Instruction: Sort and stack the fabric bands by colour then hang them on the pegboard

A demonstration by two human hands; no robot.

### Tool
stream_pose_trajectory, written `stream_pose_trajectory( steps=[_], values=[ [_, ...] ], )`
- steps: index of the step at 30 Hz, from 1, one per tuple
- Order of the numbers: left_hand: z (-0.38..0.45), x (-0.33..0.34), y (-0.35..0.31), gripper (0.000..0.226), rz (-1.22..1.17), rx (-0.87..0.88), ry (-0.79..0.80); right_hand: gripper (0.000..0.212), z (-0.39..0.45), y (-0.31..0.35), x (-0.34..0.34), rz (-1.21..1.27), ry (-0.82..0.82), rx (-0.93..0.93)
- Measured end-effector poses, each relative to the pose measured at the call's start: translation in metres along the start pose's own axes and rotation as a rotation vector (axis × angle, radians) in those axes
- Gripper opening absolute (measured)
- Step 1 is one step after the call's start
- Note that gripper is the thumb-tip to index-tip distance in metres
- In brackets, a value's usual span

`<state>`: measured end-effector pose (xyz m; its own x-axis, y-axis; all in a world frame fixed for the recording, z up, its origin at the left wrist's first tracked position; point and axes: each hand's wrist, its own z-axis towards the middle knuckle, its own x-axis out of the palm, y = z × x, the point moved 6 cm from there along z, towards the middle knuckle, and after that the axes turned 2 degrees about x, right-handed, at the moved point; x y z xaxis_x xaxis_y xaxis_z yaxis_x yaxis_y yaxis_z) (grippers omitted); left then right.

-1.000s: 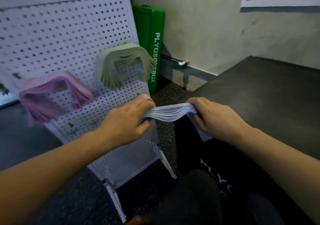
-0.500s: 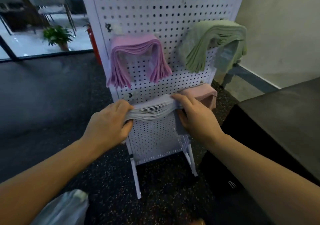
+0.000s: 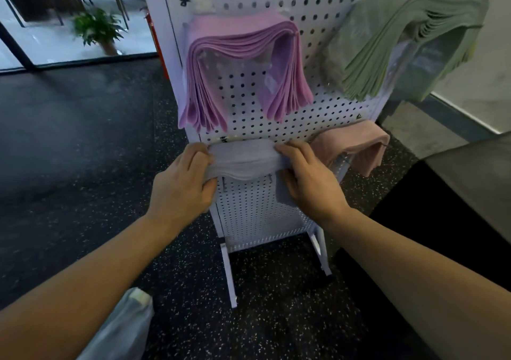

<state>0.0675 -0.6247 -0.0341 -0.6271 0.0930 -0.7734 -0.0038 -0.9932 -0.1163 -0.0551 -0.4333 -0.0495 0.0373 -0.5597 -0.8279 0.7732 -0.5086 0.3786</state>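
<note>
Lavender-grey fabric bands [image 3: 243,160], gathered in a thick stack, are held level against the lower half of a white pegboard [image 3: 257,213], the middle of the stack sagging slightly between two bare hands. At one end, the person's left hand [image 3: 182,185] grips the stack, fingers curled over the top and thumb underneath. At the other, the right hand [image 3: 307,182] grips it the same way, fingers lying over the top edge, while a loose tail of the same fabric hangs down beside the palm.

Directly above the held stack, purple bands [image 3: 243,69] hang draped on the board, both ends falling in fanned layers. To their right, green bands [image 3: 401,41] hang at the board's upper right corner, partly past its edge. Pale pink bands [image 3: 356,146] hang just beside the right hand, at about the same height as the held stack.

The pegboard stands on white feet on a dark speckled floor [image 3: 276,318]. A dark bench or table [image 3: 470,188] fills the right edge, a translucent plastic bag [image 3: 124,329] lies at lower left, and a potted plant [image 3: 96,27] stands beyond glass at upper left.
</note>
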Motion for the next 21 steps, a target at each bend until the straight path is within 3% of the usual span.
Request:
stream_pose_trajectory(
  steps=[7, 21],
  values=[
    [-0.006, 0.009, 0.004, 0.060, -0.127, -0.030, 0.064, 0.058, -0.002, -0.001, 0.013, 0.143, 0.025, 0.033],
    [-0.007, -0.002, -0.001, 0.058, -0.060, 0.025, 0.199, 0.061, -0.001, 0.002, 0.005, 0.149, 0.053, 0.045]
  ],
)
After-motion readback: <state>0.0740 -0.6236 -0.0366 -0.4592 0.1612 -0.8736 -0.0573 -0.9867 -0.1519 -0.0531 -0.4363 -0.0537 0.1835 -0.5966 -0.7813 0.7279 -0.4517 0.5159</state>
